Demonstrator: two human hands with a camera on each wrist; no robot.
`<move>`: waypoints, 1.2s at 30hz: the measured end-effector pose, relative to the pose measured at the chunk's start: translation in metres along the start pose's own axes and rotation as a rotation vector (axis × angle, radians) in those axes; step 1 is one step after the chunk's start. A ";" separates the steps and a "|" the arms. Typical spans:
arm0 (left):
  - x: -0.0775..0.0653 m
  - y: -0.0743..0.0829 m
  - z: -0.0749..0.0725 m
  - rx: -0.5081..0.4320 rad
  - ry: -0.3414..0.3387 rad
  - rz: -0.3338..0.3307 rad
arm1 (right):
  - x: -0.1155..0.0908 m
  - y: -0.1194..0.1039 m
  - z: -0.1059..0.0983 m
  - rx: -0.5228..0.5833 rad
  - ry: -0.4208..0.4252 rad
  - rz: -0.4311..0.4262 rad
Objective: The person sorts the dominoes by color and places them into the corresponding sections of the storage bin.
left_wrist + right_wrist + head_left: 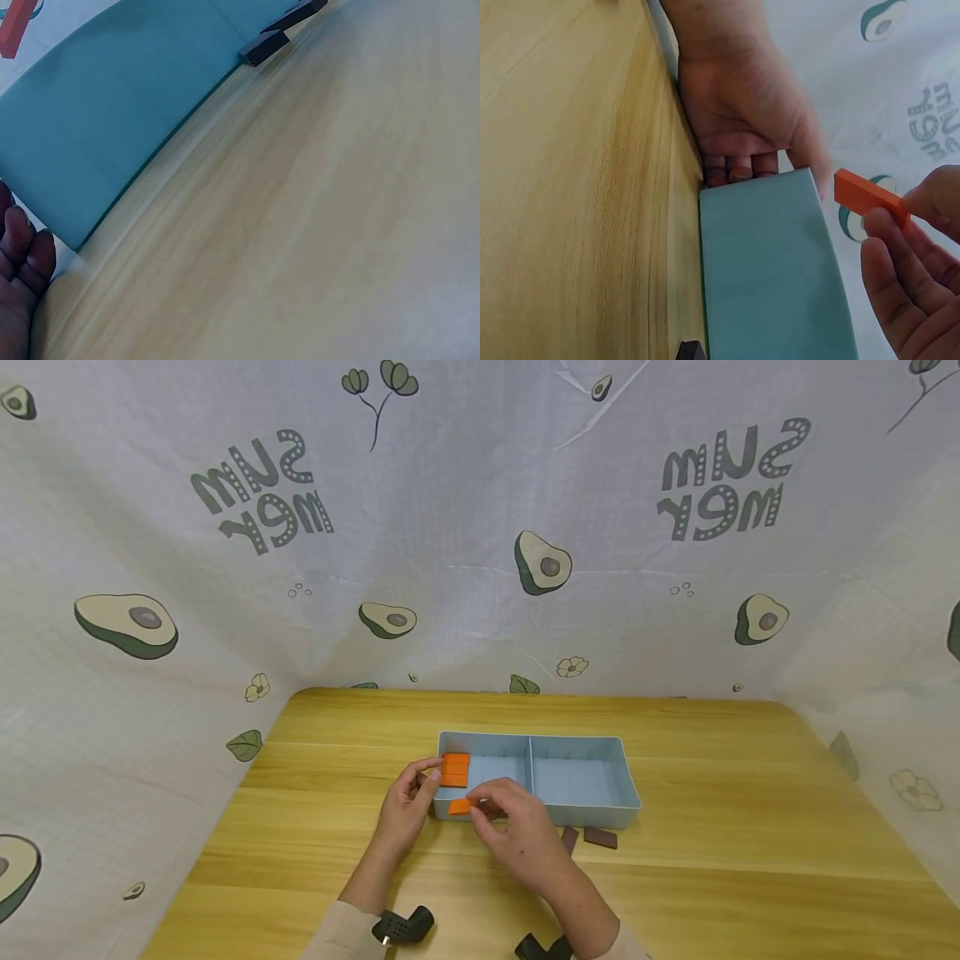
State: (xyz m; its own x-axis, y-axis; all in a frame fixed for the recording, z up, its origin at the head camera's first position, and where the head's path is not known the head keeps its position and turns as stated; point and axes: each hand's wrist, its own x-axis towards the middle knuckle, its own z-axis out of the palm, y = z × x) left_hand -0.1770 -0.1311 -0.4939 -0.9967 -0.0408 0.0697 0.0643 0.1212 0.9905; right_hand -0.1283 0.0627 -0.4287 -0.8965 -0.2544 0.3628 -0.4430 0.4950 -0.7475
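Note:
Between its thumb and fingers my right hand (521, 835) pinches an orange block (460, 807), a small flat rectangle, above the front wall of a light-blue box (585, 814). Several orange blocks (455, 770) lie side by side at the left end of the box's left compartment. My left hand (405, 806) holds the box's left end, with bent fingers against the outside of the end wall in the right wrist view. In that view the pinched block (868, 196) is clear of the rim.
A divider (531, 768) splits the box into two compartments. Two dark brown blocks (601, 838) lie on the wooden table (720, 877) by the front wall, one partly hidden behind my right hand. A printed cloth (465, 527) hangs behind the table.

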 end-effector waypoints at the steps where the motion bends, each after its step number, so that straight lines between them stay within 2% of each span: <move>1: 0.000 0.000 0.000 0.001 0.000 0.001 | 0.000 0.000 0.000 0.000 0.003 -0.002; 17: 0.000 0.002 0.000 0.005 -0.003 -0.001 | 0.000 0.000 0.000 0.015 0.000 -0.008; 25: 0.000 -0.001 0.000 -0.005 -0.002 0.032 | 0.000 0.002 0.001 0.003 0.007 0.000; 36: 0.000 0.000 0.001 0.003 0.003 0.025 | 0.001 0.005 0.001 -0.002 0.012 0.015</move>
State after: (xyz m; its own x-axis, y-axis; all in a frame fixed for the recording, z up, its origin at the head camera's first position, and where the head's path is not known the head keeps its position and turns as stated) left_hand -0.1771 -0.1300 -0.4937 -0.9947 -0.0407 0.0943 0.0886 0.1251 0.9882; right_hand -0.1311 0.0642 -0.4323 -0.9030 -0.2374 0.3580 -0.4296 0.5001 -0.7519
